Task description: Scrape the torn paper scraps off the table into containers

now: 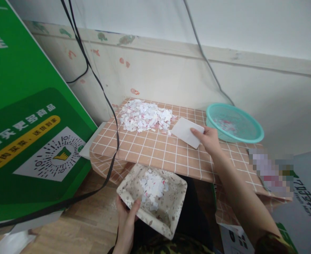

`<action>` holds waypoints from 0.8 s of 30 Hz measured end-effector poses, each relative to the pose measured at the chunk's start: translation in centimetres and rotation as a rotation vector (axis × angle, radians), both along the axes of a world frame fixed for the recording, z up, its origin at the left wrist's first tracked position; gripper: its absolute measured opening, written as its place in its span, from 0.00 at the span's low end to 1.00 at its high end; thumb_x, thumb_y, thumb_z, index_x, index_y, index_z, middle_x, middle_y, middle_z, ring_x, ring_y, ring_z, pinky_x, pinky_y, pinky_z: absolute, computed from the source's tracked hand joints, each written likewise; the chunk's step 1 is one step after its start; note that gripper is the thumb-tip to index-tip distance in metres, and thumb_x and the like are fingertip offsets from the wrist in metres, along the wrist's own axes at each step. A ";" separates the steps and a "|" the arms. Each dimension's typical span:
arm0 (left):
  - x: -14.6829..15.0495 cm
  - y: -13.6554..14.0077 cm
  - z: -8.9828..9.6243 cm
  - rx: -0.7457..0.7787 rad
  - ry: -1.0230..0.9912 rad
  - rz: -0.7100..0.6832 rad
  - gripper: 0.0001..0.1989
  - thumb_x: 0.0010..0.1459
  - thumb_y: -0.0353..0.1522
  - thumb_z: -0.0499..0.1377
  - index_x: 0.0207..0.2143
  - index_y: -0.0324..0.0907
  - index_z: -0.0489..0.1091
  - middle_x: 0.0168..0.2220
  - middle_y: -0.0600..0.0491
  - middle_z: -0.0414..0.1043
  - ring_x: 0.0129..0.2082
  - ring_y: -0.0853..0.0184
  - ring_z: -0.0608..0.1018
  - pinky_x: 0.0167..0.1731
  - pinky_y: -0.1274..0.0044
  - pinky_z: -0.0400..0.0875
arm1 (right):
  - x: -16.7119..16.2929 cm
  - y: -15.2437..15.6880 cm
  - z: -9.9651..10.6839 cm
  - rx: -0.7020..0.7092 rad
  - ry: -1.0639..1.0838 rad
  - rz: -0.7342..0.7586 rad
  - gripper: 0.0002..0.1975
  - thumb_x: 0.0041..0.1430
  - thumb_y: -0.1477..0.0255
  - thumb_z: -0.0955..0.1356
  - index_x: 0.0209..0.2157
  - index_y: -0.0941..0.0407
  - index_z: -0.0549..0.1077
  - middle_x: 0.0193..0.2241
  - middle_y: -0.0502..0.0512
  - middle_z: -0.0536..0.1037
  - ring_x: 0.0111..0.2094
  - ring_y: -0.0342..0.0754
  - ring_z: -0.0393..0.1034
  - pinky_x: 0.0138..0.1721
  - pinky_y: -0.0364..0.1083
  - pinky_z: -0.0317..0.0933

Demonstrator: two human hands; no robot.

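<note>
My left hand grips the near left rim of a cream patterned square tray, held below the table's front edge and tilted a little. Inside the tray lies a small heap of torn paper scraps, white with bits of pink. Over the table, my right hand pinches a flat white card by its right side, thumb on top. Just left of the card, a larger pile of paper scraps spreads across the checked cloth.
A brown checked cloth covers the table, which stands against the wall. At its right back sits a turquoise plastic basket with scraps in it. A green sign board fills the left; a black strap hangs before the table.
</note>
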State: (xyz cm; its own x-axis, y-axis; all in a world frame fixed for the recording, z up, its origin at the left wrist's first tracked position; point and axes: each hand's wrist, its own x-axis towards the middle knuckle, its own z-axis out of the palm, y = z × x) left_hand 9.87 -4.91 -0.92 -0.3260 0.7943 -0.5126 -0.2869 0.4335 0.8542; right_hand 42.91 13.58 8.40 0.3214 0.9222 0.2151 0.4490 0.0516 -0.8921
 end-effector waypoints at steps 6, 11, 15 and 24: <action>0.0 0.4 -0.5 0.008 -0.009 0.010 0.44 0.51 0.45 0.66 0.66 0.51 0.50 0.60 0.41 0.63 0.49 0.50 0.76 0.34 0.67 0.77 | -0.5 1.0 -0.8 -0.131 0.442 0.009 0.21 0.37 0.61 0.79 0.31 0.59 0.78 0.31 0.61 0.82 0.28 0.53 0.76 0.29 0.49 0.71; 0.1 0.9 -0.7 0.014 0.035 0.003 0.43 0.51 0.45 0.66 0.65 0.50 0.52 0.61 0.41 0.63 0.50 0.49 0.76 0.36 0.65 0.77 | -1.6 1.7 -0.2 -0.224 0.510 0.101 0.20 0.38 0.61 0.79 0.31 0.59 0.78 0.32 0.61 0.83 0.29 0.54 0.77 0.30 0.51 0.72; 0.0 1.3 -0.5 0.010 0.030 0.000 0.44 0.50 0.45 0.67 0.65 0.49 0.51 0.58 0.41 0.66 0.49 0.48 0.76 0.37 0.62 0.77 | -0.2 2.4 0.4 -0.109 0.427 0.073 0.19 0.42 0.61 0.78 0.33 0.59 0.78 0.34 0.60 0.82 0.31 0.53 0.77 0.31 0.50 0.72; 0.2 2.2 -1.3 0.016 0.038 -0.011 0.44 0.51 0.45 0.66 0.66 0.50 0.50 0.60 0.41 0.64 0.51 0.48 0.76 0.39 0.62 0.76 | 0.1 2.2 -0.7 -0.164 0.443 0.067 0.19 0.40 0.61 0.79 0.31 0.58 0.78 0.32 0.59 0.82 0.28 0.52 0.76 0.29 0.49 0.71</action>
State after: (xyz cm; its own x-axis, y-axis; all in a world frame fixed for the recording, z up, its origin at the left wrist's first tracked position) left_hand 10.11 -2.76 -2.25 -0.3358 0.8061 -0.4873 -0.2492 0.4229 0.8712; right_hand 43.04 15.80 7.70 0.2877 0.9545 -0.0790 0.0240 -0.0897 -0.9957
